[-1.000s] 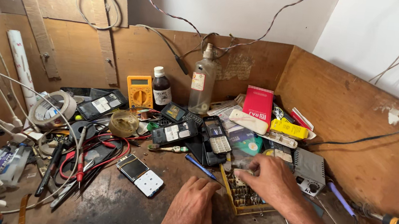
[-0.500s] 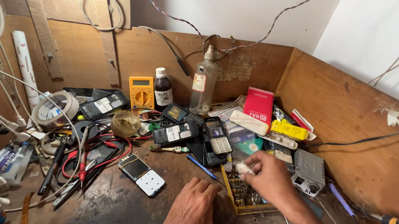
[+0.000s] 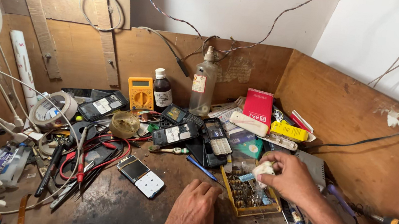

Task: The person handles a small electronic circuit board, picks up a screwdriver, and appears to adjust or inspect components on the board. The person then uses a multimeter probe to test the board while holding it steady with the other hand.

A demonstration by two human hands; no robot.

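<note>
Now: White Scrap Pinched Over the Parts Tray

Held in the right hand (image 3: pixel 291 177): a small white crumpled piece (image 3: pixel 264 170), pinched between thumb and fingertips, just above the yellow parts tray (image 3: pixel 248 195). Resting at seven o'clock from the tray, flat on the dark worktop (image 3: pixel 117 206): the left hand (image 3: pixel 193 213), fingers loosely curled, holding nothing. Lying at nine o'clock from that tray: a blue screwdriver (image 3: pixel 202 168), then an opened mobile phone (image 3: pixel 143 176). Standing at eleven o'clock, against the back board: a clear glass bottle (image 3: pixel 203 84), a dark bottle (image 3: pixel 162 92) and an orange multimeter (image 3: pixel 140 92).
</note>
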